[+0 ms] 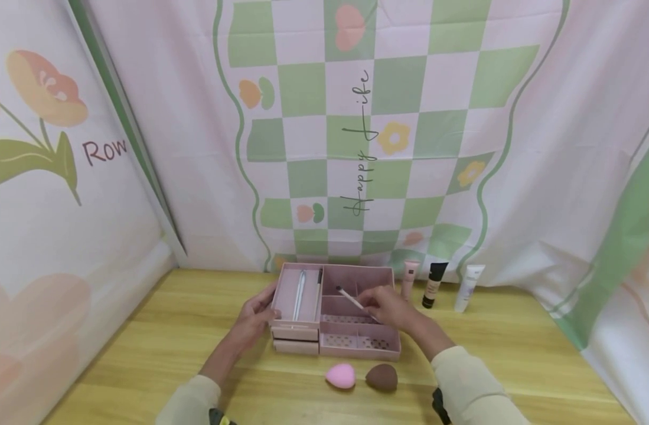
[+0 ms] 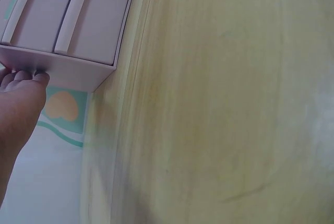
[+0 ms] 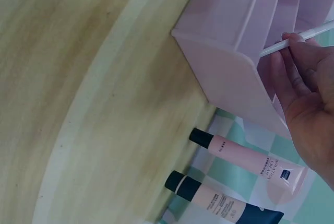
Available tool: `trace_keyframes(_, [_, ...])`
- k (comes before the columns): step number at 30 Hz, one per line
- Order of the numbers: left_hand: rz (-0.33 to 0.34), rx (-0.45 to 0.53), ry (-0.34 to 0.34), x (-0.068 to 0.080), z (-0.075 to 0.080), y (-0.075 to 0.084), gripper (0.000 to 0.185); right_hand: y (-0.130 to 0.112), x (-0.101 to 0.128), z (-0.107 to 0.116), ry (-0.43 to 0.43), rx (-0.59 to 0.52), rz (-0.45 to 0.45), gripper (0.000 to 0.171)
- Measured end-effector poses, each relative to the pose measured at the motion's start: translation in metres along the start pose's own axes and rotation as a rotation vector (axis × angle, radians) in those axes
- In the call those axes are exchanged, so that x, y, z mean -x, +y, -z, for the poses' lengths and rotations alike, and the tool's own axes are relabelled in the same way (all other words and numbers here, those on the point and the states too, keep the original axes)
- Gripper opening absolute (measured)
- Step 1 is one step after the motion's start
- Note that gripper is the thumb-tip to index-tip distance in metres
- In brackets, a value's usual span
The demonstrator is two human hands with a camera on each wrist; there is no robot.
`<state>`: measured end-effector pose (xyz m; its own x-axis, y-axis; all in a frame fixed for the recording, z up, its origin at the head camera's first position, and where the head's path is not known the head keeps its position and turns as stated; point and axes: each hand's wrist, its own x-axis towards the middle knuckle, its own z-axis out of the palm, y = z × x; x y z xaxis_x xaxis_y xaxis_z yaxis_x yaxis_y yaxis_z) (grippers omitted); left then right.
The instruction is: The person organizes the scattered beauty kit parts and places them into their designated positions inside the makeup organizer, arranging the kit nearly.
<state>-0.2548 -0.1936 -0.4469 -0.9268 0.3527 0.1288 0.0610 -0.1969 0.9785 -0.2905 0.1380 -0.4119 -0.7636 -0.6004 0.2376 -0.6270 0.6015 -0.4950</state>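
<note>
A pink makeup organizer (image 1: 359, 354) stands on the table, with drawers at its left and compartments at its right. My left hand (image 1: 252, 319) holds its left side, thumb over the top edge and fingers along the side wall (image 2: 68, 70). Over the right compartments, my right hand (image 1: 390, 307) pinches a thin makeup brush (image 1: 351, 298) with a white handle and a dark tip. The brush slants, dark tip toward the back left. In the top left tray lie slim pale sticks (image 1: 299, 295) and a dark-ended one (image 1: 318, 292).
A pink tube (image 1: 408, 280), a black-and-beige tube (image 1: 434, 286) and a white tube (image 1: 468, 289) stand at the back right, near the curtain. In front of the organizer lie a pink makeup sponge (image 1: 341, 376) and a brown makeup sponge (image 1: 382, 378).
</note>
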Motion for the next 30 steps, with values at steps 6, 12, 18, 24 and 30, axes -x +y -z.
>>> trace_keyframes(6, [0.0,0.002,0.008,0.0,0.0,0.0,0.079,0.003,0.001,-0.007,-0.025,-0.02,-0.01,0.018])
trace_keyframes(12, [0.003,0.0,0.02,0.0,-0.001,0.0,0.079,0.002,0.002,-0.012,-0.04,-0.035,-0.037,0.017])
trace_keyframes(18, [-0.003,0.003,0.014,0.0,-0.001,0.0,0.078,-0.002,0.001,-0.015,-0.061,-0.005,-0.038,0.018])
trace_keyframes(24, [-0.003,0.006,0.015,-0.001,-0.001,-0.001,0.079,-0.004,0.0,-0.016,-0.065,0.016,-0.037,0.019])
trace_keyframes(30, [0.007,-0.002,0.009,-0.001,0.0,0.0,0.08,-0.002,-0.001,-0.016,-0.061,0.053,-0.015,0.018])
